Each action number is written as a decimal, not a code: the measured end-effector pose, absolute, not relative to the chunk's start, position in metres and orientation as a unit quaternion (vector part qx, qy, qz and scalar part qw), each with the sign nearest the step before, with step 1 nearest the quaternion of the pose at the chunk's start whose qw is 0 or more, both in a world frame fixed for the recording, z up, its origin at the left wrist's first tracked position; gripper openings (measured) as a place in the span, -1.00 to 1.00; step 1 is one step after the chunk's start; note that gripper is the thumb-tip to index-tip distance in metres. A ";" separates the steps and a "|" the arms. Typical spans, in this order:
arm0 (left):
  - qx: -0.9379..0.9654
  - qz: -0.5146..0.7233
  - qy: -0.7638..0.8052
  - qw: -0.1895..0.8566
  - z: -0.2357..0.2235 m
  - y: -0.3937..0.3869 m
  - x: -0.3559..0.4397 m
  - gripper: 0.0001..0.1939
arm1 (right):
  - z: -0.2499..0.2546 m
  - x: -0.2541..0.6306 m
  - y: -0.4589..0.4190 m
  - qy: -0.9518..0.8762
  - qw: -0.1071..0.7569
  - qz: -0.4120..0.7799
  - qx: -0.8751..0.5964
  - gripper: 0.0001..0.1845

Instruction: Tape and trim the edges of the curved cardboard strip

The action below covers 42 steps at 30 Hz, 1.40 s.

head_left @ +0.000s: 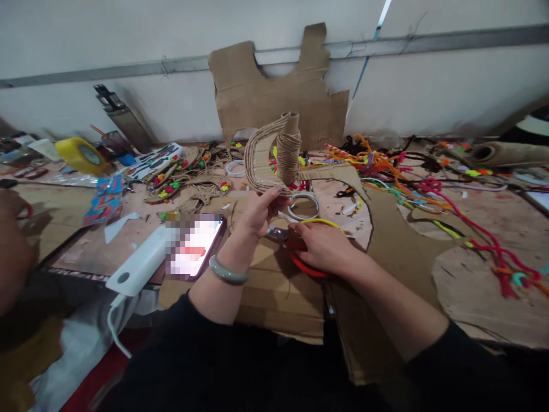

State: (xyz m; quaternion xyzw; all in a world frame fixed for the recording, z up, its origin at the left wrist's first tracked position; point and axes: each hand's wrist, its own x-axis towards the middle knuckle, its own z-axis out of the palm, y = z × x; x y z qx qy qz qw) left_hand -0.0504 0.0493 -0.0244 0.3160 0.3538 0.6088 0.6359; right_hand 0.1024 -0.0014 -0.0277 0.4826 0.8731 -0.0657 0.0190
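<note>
My left hand [259, 213] is closed, its fingers pinching the lower end of a curved cardboard piece [262, 154] with rows of brown twine along its outer edge. The piece is held up off the table, tilted. In my right hand [328, 247] is a pair of scissors [309, 270] with a red and a yellow handle loop. Their metal blades point left toward my left wrist, apart from the cardboard piece. Just behind my hands stands a spool of brown twine [288, 157]. A roll of tape [303, 207] lies between it and my right hand.
A lit phone [195, 246] and a white power bank [143, 260] lie to the left. Twine-covered pieces [201, 186], yellow tape [81, 155] and colourful cords [454, 212] spread across the table. Cut cardboard [283, 97] leans on the wall. Another person's arm [15, 246] shows at far left.
</note>
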 end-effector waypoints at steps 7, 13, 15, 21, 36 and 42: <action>0.343 0.588 0.332 0.653 -0.031 0.049 -0.046 -0.78 | -0.037 0.089 -0.008 0.910 -0.010 -0.030 0.413 -0.59; 0.343 0.555 0.354 0.669 -0.035 0.049 -0.043 -0.83 | -0.034 0.105 0.000 0.857 -0.137 -0.134 0.479 -0.66; 0.356 0.536 0.352 0.679 -0.036 0.048 -0.041 -0.81 | -0.036 0.113 0.007 0.805 -0.248 -0.195 0.502 -0.68; 0.400 0.491 0.329 0.700 -0.045 0.042 -0.030 -0.73 | -0.047 0.126 0.024 0.727 -0.368 -0.304 0.493 -0.46; 0.370 0.541 0.361 0.663 -0.048 0.050 -0.033 -0.76 | -0.053 0.124 0.031 0.629 -0.425 -0.450 0.470 -0.37; 0.426 0.430 0.377 0.701 -0.047 0.043 -0.031 -0.79 | -0.049 0.128 0.034 0.633 -0.469 -0.413 0.457 -0.43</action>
